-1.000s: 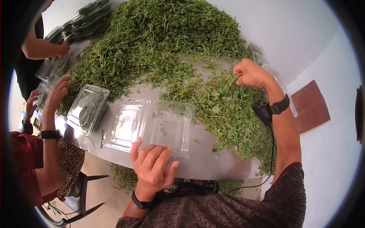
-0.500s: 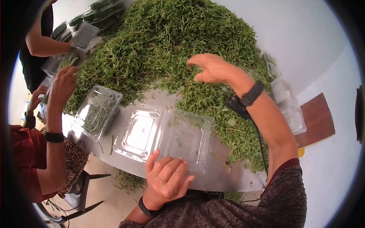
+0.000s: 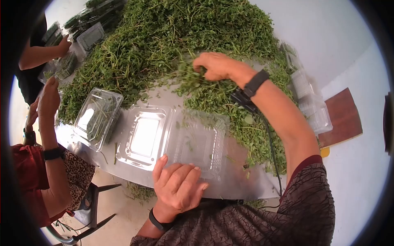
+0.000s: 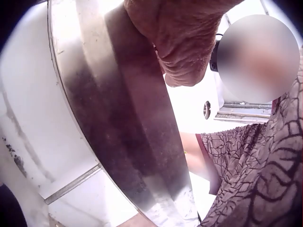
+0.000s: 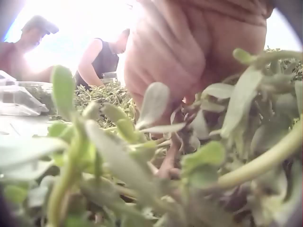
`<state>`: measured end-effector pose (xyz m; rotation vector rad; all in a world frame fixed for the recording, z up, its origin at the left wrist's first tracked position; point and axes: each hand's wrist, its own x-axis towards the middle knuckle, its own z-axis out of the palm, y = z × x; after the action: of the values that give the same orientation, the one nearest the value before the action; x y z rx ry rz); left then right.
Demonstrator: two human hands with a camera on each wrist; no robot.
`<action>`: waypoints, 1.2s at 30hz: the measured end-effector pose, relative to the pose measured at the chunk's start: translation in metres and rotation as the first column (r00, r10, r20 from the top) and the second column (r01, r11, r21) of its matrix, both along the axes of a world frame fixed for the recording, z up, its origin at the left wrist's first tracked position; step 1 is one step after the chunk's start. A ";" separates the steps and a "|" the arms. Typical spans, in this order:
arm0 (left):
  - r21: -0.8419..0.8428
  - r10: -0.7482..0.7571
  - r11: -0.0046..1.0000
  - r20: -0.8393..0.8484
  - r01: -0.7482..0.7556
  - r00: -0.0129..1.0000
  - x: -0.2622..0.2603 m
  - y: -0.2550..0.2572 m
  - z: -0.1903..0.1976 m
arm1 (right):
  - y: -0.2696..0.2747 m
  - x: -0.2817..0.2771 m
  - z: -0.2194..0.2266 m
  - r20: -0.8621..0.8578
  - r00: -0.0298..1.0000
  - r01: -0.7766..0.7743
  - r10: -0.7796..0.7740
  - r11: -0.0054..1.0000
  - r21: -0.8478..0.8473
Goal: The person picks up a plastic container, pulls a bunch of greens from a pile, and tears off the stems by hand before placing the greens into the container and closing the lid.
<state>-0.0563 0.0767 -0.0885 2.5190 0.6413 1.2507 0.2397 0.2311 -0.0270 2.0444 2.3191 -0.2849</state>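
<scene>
Open container before the left hand, right hand in the greens

In the head view, a clear container [image 3: 143, 135] lies open on the table [image 3: 260, 184], its two halves side by side; bits of green show in or through the right-hand half. Left of it stands a filled container [image 3: 98, 119] with loose stems inside. Dark green contents show in the stacked boxes [image 3: 94, 18] at upper left; clear containers [image 3: 314, 106] line the right edge. The right hand [image 3: 217, 67] curls its fingers round some stems beside the big pile of greens [image 3: 193, 30]. The left hand [image 3: 178, 188], loosely bent, holds nothing.

The left wrist view shows that hand by the table's edge, fingers mostly out of sight.

In the right wrist view, leaves crowd the right hand, hiding its fingertips; clear plastic [image 5: 19, 101] sits at left.
</scene>
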 end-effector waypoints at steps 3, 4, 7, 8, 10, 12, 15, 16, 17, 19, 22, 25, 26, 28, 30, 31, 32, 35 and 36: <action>-0.002 -0.010 1.000 0.019 0.010 1.000 0.001 0.000 -0.001 | -0.042 0.024 0.012 0.018 0.999 0.049 -0.048 0.997 -0.052; 0.011 -0.005 1.000 0.015 0.004 1.000 0.002 0.001 -0.001 | -0.057 0.032 0.016 -0.023 0.998 0.056 -0.057 0.997 -0.049; 0.033 -0.013 0.999 0.010 0.013 1.000 0.004 0.001 -0.002 | -0.103 0.053 0.031 -0.001 0.998 0.062 -0.062 0.997 0.042; 0.040 -0.005 0.999 0.031 0.004 1.000 0.004 0.002 -0.003 | -0.116 0.054 0.039 0.000 0.997 0.077 -0.077 0.996 0.040; 0.046 0.006 0.999 0.054 -0.008 0.999 0.005 0.002 -0.002 | -0.143 0.046 0.059 0.016 0.961 0.277 -0.277 0.954 -0.111; 0.052 -0.002 0.999 0.052 -0.001 0.999 0.006 0.002 -0.001 | -0.167 0.048 0.062 -0.039 0.960 0.274 -0.277 0.959 -0.068; 0.063 0.001 0.998 0.037 -0.004 0.999 0.006 0.001 -0.001 | -0.189 0.049 0.062 -0.102 0.947 0.305 -0.305 0.952 -0.018; 0.069 0.007 0.998 0.035 -0.009 0.999 0.007 0.001 -0.001 | -0.195 0.048 0.064 -0.108 0.933 0.344 -0.343 0.939 -0.010; 0.077 0.013 0.997 0.032 -0.015 0.999 0.007 0.001 0.000 | -0.200 0.048 0.065 -0.112 0.931 0.348 -0.347 0.937 -0.005; 0.082 0.005 0.997 0.030 -0.007 1.000 0.007 0.000 0.000 | -0.208 0.043 0.073 -0.130 0.932 0.333 -0.339 0.941 -0.065; 0.103 0.014 0.995 0.033 -0.017 0.999 0.010 -0.001 0.002 | -0.227 0.028 0.079 -0.110 0.936 0.335 -0.335 0.942 -0.023; 0.116 0.031 0.993 0.040 -0.035 0.999 0.010 -0.002 0.004 | -0.246 0.011 0.074 -0.011 0.928 0.372 -0.372 0.928 -0.004; 0.124 0.030 0.992 0.033 -0.034 0.999 0.011 -0.003 0.004 | -0.251 0.018 0.055 0.062 0.957 0.272 -0.284 0.951 0.148; 0.136 0.025 0.990 0.030 -0.028 0.999 0.012 -0.002 0.004 | -0.253 0.012 0.045 0.062 0.951 0.285 -0.303 0.937 0.202; 0.147 0.003 0.989 0.007 -0.004 1.000 0.013 -0.001 0.004 | -0.253 0.014 0.029 0.063 0.958 0.242 -0.281 0.904 0.352; 0.152 0.004 0.988 0.008 -0.005 1.000 0.013 0.000 0.004 | -0.253 0.019 0.023 0.063 0.958 0.241 -0.280 0.903 0.357; 0.151 0.007 0.988 -0.006 -0.006 1.000 0.014 0.000 0.004 | -0.252 0.023 0.018 0.055 0.956 0.237 -0.288 0.868 0.436; 0.169 0.003 0.986 -0.013 -0.001 1.000 0.014 0.003 0.002 | -0.257 0.031 0.028 -0.105 0.945 0.317 -0.310 0.786 0.531; 0.180 -0.002 0.984 -0.005 0.003 1.000 0.014 0.003 0.001 | -0.260 0.031 0.034 -0.251 0.916 0.400 -0.313 0.748 0.530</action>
<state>-0.0424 0.0800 -0.0871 2.6671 0.5483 1.3580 0.2702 -0.0285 0.0073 2.8496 2.2598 0.3248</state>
